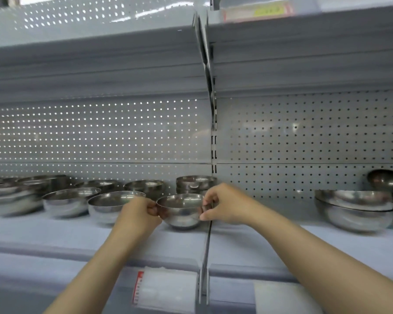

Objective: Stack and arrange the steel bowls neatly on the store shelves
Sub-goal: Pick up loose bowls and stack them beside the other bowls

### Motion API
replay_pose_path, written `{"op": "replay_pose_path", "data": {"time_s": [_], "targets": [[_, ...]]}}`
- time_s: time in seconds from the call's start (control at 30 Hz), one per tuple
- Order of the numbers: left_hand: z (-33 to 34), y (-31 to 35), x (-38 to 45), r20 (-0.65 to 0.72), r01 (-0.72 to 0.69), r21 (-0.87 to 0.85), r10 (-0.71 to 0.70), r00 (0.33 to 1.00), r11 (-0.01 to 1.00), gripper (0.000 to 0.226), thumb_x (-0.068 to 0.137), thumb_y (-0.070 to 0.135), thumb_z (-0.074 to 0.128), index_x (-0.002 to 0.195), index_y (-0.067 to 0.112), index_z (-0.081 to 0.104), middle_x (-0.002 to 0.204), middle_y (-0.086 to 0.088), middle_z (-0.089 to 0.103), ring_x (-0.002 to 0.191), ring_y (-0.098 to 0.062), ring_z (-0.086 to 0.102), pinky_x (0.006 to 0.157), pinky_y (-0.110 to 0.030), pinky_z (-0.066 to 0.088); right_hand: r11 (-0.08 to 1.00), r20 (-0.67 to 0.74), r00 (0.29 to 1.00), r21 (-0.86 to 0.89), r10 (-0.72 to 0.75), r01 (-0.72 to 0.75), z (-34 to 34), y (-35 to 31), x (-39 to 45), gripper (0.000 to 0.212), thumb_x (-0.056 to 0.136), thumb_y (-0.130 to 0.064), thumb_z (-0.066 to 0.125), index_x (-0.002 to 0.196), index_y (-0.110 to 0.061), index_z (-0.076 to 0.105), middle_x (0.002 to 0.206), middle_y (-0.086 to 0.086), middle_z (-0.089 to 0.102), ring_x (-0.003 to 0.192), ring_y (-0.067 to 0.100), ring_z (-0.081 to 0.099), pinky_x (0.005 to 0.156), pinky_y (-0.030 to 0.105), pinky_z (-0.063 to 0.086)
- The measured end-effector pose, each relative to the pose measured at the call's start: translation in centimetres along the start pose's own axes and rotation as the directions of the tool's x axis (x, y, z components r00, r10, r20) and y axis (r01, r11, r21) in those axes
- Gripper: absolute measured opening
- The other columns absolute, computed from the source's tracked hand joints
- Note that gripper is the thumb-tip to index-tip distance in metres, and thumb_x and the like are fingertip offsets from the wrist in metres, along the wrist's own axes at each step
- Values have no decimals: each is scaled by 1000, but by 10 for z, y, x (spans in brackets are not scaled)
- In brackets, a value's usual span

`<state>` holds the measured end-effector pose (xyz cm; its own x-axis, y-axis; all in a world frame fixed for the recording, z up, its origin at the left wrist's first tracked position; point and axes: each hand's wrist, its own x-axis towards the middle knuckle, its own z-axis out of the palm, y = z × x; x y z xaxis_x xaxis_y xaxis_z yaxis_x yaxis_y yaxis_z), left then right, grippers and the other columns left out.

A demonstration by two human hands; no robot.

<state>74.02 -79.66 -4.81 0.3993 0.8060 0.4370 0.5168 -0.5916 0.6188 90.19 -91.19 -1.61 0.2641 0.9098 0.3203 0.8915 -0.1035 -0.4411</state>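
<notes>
Just left of the shelf divider [206, 245], the thin upright strip between two grey shelf bays, I hold a small steel bowl [180, 209] by its rim with both hands. My left hand [141, 214] pinches the rim's left edge, fingers curled over it. My right hand [222, 205] pinches the right edge the same way, almost over the divider. The bowl's base sits at or just above the shelf surface [77, 236]; I cannot tell whether it touches.

Directly behind the held bowl, also left of the divider, stands a short stack of nested bowls [195, 183]. Further left of the divider, a loose row of single bowls [114, 206] runs along the shelf. Right of the divider, well apart, large bowls [354, 209] sit nested.

My judgement of the risks: polished steel is slippery, and a rim pinch is a thin hold, so the bowl could tip or drop. Lifting it onto the rear stack, it could clip the stack's top rim and shift it. My right knuckles could catch the divider.

The far-left bowls are blurred and merge together, so I cannot count them. At the far right, dark rounded steel items are cut off by the frame. The price labels [166, 288] below the shelf edge are unreadable.
</notes>
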Motion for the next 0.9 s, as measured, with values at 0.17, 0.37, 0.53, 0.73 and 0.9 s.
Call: {"op": "replay_pose_path", "data": {"time_s": [0.17, 0.37, 0.53, 0.73, 0.9], "targets": [[-15, 8, -14, -83, -72, 114, 81, 993, 991, 22, 72, -2, 57, 57, 14, 53, 60, -3, 55, 67, -26, 50, 59, -28, 39, 999, -46, 999, -39, 12, -14, -10, 5, -13, 38, 78, -34, 73, 110, -28, 55, 99, -13, 51, 90, 7, 52, 63, 15, 38], [-14, 97, -42, 90, -271, -269, 304, 948, 924, 34, 73, 12, 74, 105, 21, 67, 84, 5, 69, 75, -6, 65, 75, -21, 52, 983, -255, 960, -106, 116, -148, -109, 50, -64, 40, 76, -39, 74, 111, -34, 55, 109, -13, 57, 88, 4, 55, 77, 25, 42], [48, 176, -28, 481, -227, -409, 421, 769, 884, 48, 74, 21, 76, 120, 17, 61, 104, 7, 67, 101, -7, 62, 87, -17, 43, 933, -331, 888, -57, 319, -356, -177, 110, -124, 29, 71, -31, 79, 97, -33, 65, 103, -11, 65, 89, 1, 59, 77, 24, 44], [124, 235, -5, 635, -248, -242, 346, 690, 938, 65, 77, 28, 73, 133, 8, 46, 135, -4, 52, 123, -21, 50, 103, -33, 42, 872, -248, 884, -200, 396, -447, -174, 154, -146, 24, 74, -32, 77, 93, -36, 64, 94, -15, 64, 85, -1, 56, 70, 17, 44], [169, 232, 5, 684, -113, -255, 262, 681, 960, 63, 72, 24, 77, 126, 6, 50, 129, -8, 54, 119, -24, 51, 102, -33, 43, 898, -274, 897, -179, 348, -403, -162, 173, -146, 14, 75, -34, 76, 81, -22, 71, 75, -5, 68, 68, 7, 61, 62, 21, 46]]}}
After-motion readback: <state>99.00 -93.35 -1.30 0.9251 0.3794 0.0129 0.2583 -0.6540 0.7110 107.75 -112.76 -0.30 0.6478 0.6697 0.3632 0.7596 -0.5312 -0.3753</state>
